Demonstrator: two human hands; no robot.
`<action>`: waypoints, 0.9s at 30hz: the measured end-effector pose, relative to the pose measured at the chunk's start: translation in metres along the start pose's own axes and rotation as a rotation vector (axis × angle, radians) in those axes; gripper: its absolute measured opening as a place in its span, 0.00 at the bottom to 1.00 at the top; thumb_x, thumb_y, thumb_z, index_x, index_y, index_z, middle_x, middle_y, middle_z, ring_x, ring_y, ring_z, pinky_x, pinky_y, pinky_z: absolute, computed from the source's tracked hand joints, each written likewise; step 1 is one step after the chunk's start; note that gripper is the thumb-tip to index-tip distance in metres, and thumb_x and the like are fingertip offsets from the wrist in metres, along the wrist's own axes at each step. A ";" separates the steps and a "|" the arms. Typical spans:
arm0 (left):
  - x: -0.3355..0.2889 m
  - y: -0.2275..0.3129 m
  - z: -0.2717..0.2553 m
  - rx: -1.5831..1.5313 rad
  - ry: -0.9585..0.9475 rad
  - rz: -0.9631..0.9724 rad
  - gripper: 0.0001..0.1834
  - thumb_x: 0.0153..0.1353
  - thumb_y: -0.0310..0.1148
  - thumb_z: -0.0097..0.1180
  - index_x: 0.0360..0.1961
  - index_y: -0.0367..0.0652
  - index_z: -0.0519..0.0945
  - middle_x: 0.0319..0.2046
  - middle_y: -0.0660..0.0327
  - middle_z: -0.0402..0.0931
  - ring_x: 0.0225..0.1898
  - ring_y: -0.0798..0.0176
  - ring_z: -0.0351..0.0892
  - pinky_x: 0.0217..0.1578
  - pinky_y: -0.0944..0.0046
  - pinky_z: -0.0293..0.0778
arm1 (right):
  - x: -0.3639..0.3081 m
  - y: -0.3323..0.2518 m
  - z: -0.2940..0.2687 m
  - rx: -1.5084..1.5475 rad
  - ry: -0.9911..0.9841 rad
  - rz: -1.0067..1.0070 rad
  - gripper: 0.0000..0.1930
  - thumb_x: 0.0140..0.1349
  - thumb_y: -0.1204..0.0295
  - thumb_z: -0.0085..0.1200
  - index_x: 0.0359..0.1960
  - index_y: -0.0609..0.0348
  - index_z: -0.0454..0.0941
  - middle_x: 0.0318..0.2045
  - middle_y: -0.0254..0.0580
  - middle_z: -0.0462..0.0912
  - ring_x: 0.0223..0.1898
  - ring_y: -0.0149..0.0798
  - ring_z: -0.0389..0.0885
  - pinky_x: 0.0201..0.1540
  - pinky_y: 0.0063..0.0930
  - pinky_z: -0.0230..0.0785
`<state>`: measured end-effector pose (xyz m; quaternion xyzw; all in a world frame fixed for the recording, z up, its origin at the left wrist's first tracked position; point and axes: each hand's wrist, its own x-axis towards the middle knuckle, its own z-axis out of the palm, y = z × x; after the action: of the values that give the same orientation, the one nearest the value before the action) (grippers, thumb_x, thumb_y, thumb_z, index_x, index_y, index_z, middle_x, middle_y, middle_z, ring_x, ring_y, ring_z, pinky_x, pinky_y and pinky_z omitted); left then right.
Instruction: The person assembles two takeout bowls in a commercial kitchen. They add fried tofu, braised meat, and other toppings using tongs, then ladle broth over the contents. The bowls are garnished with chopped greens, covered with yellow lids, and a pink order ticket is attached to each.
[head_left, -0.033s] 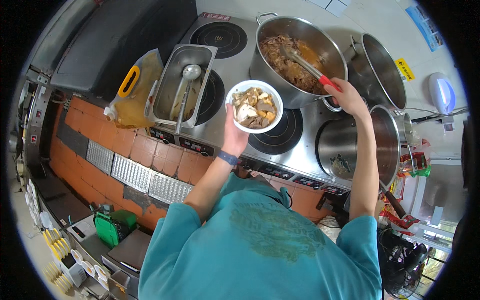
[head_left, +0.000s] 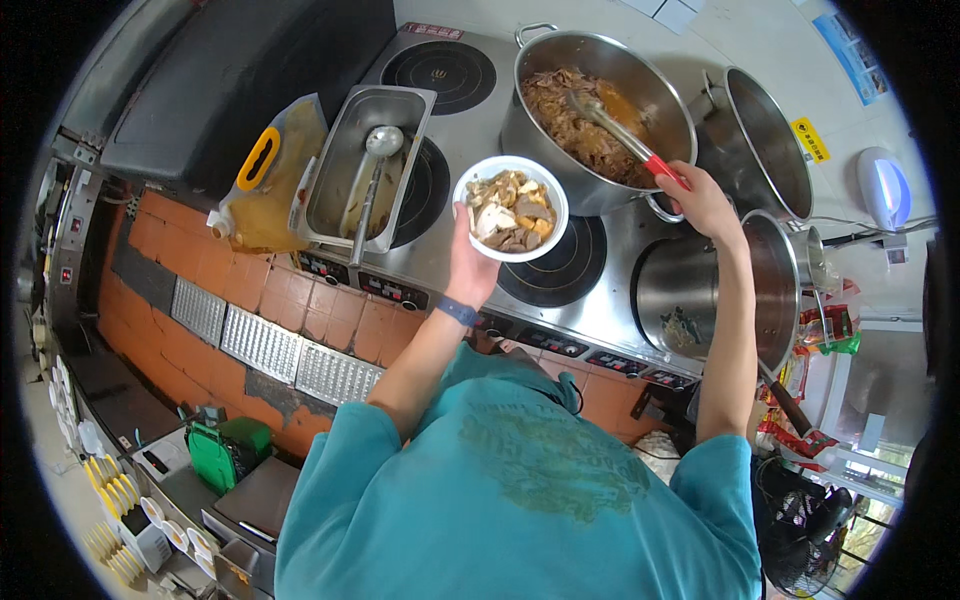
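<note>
The left hand point(head_left: 470, 262) holds a white round bowl point(head_left: 511, 208) from below, fingers closed on its rim. The bowl is near the middle of the view, above the stove, and just at 8 o'clock from the big pot point(head_left: 600, 110). It is full of pale and brown food pieces, some yellow. The right hand point(head_left: 700, 200) is closed around the red handle of a metal ladle point(head_left: 615, 125), whose head lies in the brown stew inside this pot.

The steel stove top point(head_left: 500, 90) has round black cooking plates. At 9 o'clock from the bowl stands a rectangular steel pan point(head_left: 350, 170) with a second ladle point(head_left: 375, 165) inside, and further left lies a soft yellow oil pouch point(head_left: 265, 180). At 3 o'clock stand two more shiny pots point(head_left: 760, 140). The floor point(head_left: 250, 290) has orange tiles with metal drain grates point(head_left: 270, 350).
</note>
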<state>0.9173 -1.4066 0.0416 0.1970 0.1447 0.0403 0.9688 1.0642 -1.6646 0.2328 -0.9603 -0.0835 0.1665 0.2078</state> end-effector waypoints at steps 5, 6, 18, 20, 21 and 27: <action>0.010 0.001 0.008 -0.034 -0.041 -0.033 0.34 0.74 0.60 0.35 0.70 0.49 0.62 0.67 0.60 0.66 0.68 0.57 0.65 0.66 0.52 0.63 | -0.067 0.010 -0.008 0.214 0.057 -0.080 0.15 0.70 0.62 0.52 0.48 0.61 0.79 0.20 0.29 0.71 0.24 0.23 0.69 0.28 0.21 0.61; 0.011 0.001 0.009 -0.026 -0.026 -0.050 0.34 0.73 0.60 0.35 0.70 0.49 0.61 0.67 0.60 0.66 0.68 0.57 0.65 0.66 0.52 0.63 | -0.080 0.009 -0.009 0.218 0.051 -0.061 0.15 0.70 0.62 0.52 0.48 0.61 0.78 0.20 0.27 0.70 0.24 0.22 0.68 0.28 0.20 0.60; 0.007 0.003 0.007 0.017 -0.024 -0.162 0.36 0.73 0.62 0.35 0.70 0.49 0.62 0.67 0.60 0.66 0.68 0.56 0.65 0.67 0.51 0.62 | -0.127 -0.013 0.024 0.069 -0.128 -0.108 0.17 0.65 0.62 0.59 0.49 0.60 0.78 0.27 0.44 0.79 0.27 0.36 0.76 0.34 0.31 0.69; 0.006 0.004 0.003 0.022 -0.023 -0.166 0.36 0.72 0.62 0.36 0.70 0.48 0.63 0.67 0.59 0.66 0.68 0.57 0.65 0.67 0.51 0.62 | -0.119 -0.011 0.026 -0.002 -0.126 -0.121 0.18 0.63 0.61 0.60 0.48 0.60 0.79 0.31 0.53 0.82 0.32 0.47 0.82 0.38 0.38 0.71; 0.006 0.005 0.001 0.022 -0.019 -0.164 0.36 0.72 0.62 0.37 0.70 0.48 0.63 0.67 0.59 0.66 0.68 0.57 0.65 0.67 0.51 0.62 | -0.116 -0.011 0.025 -0.030 -0.117 -0.119 0.18 0.63 0.61 0.60 0.48 0.60 0.79 0.32 0.54 0.83 0.34 0.48 0.83 0.39 0.39 0.71; 0.007 0.008 -0.004 0.016 0.032 -0.132 0.34 0.72 0.60 0.40 0.69 0.48 0.63 0.66 0.60 0.67 0.67 0.58 0.67 0.66 0.54 0.64 | -0.128 -0.018 0.005 -0.090 -0.029 -0.165 0.18 0.62 0.62 0.61 0.49 0.60 0.79 0.36 0.56 0.83 0.38 0.52 0.85 0.41 0.39 0.72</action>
<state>0.9224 -1.3974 0.0396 0.1941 0.1731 -0.0219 0.9653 0.9420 -1.6755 0.2730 -0.9560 -0.1728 0.1590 0.1761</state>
